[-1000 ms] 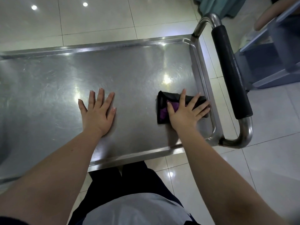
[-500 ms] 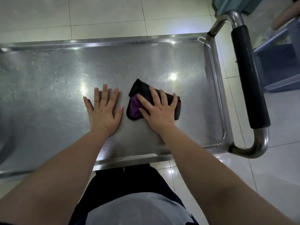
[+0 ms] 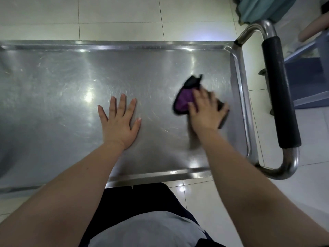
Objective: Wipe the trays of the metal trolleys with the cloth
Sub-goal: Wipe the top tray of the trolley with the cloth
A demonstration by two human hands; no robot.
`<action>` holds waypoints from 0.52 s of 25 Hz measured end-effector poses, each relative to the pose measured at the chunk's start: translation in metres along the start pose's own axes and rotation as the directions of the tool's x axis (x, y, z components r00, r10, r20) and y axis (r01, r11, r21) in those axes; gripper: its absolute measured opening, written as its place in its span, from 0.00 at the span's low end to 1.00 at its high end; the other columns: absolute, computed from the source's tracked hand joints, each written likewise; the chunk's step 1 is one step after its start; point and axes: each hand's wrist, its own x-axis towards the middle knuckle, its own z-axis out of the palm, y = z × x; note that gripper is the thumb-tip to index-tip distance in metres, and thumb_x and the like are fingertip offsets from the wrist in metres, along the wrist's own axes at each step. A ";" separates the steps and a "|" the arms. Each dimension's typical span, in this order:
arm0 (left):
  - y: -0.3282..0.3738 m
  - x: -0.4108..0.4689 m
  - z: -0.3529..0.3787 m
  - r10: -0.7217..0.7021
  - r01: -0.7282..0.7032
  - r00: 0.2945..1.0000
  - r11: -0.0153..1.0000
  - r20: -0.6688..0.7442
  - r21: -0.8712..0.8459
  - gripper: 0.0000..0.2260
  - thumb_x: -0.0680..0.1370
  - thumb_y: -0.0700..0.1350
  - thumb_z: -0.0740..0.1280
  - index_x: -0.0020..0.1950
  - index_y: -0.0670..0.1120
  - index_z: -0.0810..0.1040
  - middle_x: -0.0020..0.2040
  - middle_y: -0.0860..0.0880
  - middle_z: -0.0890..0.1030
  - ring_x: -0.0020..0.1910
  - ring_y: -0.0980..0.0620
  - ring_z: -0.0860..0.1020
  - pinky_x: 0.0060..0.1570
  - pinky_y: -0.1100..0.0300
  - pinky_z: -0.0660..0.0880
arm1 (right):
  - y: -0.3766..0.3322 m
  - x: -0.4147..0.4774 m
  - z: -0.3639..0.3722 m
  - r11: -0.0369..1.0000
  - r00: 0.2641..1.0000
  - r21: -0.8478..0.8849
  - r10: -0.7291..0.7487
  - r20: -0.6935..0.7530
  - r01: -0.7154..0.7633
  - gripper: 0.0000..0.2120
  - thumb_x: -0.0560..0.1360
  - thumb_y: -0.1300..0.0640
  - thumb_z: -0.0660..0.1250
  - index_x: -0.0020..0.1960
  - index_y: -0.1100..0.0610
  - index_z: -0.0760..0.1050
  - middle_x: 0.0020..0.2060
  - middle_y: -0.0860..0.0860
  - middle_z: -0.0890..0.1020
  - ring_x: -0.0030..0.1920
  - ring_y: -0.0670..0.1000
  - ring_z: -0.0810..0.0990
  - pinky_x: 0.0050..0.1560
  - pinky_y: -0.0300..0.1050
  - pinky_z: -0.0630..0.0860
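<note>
The steel top tray (image 3: 53, 77) of a metal trolley fills the view, scratched and shiny. A folded black and purple cloth (image 3: 185, 98) lies on its right part, near the right rim. My right hand (image 3: 204, 111) presses flat on the cloth with straight fingers and looks blurred from motion. My left hand (image 3: 119, 122) rests flat on the bare tray at the middle, fingers spread, well apart from the cloth.
The trolley's push handle (image 3: 279, 93) with a black grip curves off the tray's right end. A blue plastic stool or step (image 3: 306, 75) stands on the tiled floor to the right. Teal fabric (image 3: 258, 8) hangs at the top right.
My right hand slid the cloth left next to my left hand, then back right toward the rim. The left hand stayed planted on the tray.
</note>
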 end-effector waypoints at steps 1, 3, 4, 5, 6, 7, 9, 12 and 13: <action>-0.001 0.000 -0.001 -0.005 0.005 1.000 1.000 0.002 -0.004 0.30 0.79 0.64 0.42 0.80 0.56 0.45 0.81 0.50 0.46 0.79 0.46 0.42 0.72 0.36 0.36 | -0.031 -0.006 0.006 0.989 0.988 -0.003 -0.149 0.026 0.149 0.25 0.80 0.39 0.48 0.76 0.37 0.54 0.78 0.40 0.54 0.78 0.51 0.51 0.69 0.69 0.39; -0.005 0.000 -0.002 -0.020 0.020 1.000 1.000 -0.002 -0.017 0.32 0.79 0.64 0.42 0.81 0.53 0.43 0.81 0.51 0.45 0.79 0.47 0.41 0.73 0.37 0.36 | -0.072 -0.021 0.015 0.880 0.881 -0.059 -0.465 0.092 0.471 0.24 0.80 0.39 0.47 0.76 0.37 0.56 0.77 0.40 0.57 0.77 0.53 0.54 0.69 0.67 0.38; -0.007 -0.001 -0.002 -0.023 0.023 1.000 1.000 -0.004 -0.018 0.32 0.79 0.64 0.42 0.81 0.53 0.43 0.81 0.51 0.45 0.79 0.47 0.41 0.73 0.38 0.35 | -0.072 -0.017 0.012 0.826 0.828 -0.077 -0.549 0.115 0.558 0.24 0.80 0.39 0.47 0.76 0.37 0.57 0.77 0.41 0.59 0.77 0.54 0.56 0.69 0.67 0.38; -0.009 -0.002 -0.002 -0.020 0.020 1.000 1.000 -0.001 -0.013 0.32 0.79 0.64 0.42 0.81 0.53 0.43 0.81 0.51 0.44 0.79 0.47 0.41 0.73 0.38 0.34 | -0.060 -0.006 0.008 0.796 0.798 -0.078 -0.590 0.122 0.601 0.24 0.80 0.39 0.48 0.76 0.37 0.58 0.77 0.42 0.60 0.77 0.55 0.57 0.70 0.67 0.40; -0.009 -0.004 -0.002 -0.016 0.016 1.000 1.000 -0.003 -0.002 0.31 0.80 0.64 0.41 0.81 0.53 0.43 0.81 0.51 0.44 0.79 0.47 0.40 0.72 0.39 0.33 | -0.038 0.006 0.003 0.803 0.809 -0.102 -0.580 0.096 0.587 0.24 0.80 0.39 0.49 0.76 0.37 0.58 0.76 0.42 0.60 0.76 0.55 0.58 0.71 0.68 0.42; -0.010 -0.004 -0.001 -0.013 0.013 1.000 1.000 -0.008 0.011 0.31 0.80 0.64 0.41 0.80 0.54 0.42 0.81 0.51 0.44 0.79 0.47 0.40 0.72 0.40 0.33 | -0.009 0.018 -0.002 0.850 0.859 -0.124 -0.507 0.070 0.511 0.25 0.79 0.38 0.50 0.76 0.37 0.58 0.76 0.41 0.60 0.76 0.56 0.58 0.71 0.69 0.44; -0.009 -0.004 0.000 -0.013 0.013 1.000 1.000 -0.009 0.026 0.31 0.80 0.65 0.40 0.80 0.54 0.42 0.81 0.51 0.44 0.79 0.47 0.41 0.72 0.40 0.32 | 0.055 0.038 -0.016 0.953 0.964 -0.148 -0.262 0.045 0.265 0.26 0.78 0.37 0.47 0.76 0.36 0.56 0.77 0.40 0.59 0.76 0.56 0.56 0.71 0.70 0.45; -0.008 -0.001 0.001 -0.005 0.005 1.000 0.999 -0.004 0.040 0.30 0.80 0.65 0.39 0.80 0.55 0.41 0.81 0.51 0.44 0.79 0.46 0.41 0.72 0.38 0.33 | 0.069 0.050 -0.023 0.987 0.998 -0.153 0.053 0.037 -0.047 0.26 0.79 0.37 0.43 0.77 0.36 0.49 0.78 0.41 0.53 0.78 0.54 0.48 0.69 0.73 0.41; -0.009 -0.001 0.001 -0.004 0.004 1.000 0.999 0.007 0.042 0.30 0.80 0.65 0.39 0.80 0.54 0.41 0.81 0.51 0.44 0.79 0.46 0.41 0.72 0.38 0.34 | 0.043 0.049 -0.019 0.987 0.997 -0.149 0.067 0.032 -0.061 0.26 0.79 0.38 0.43 0.77 0.36 0.48 0.78 0.41 0.51 0.78 0.54 0.46 0.69 0.74 0.40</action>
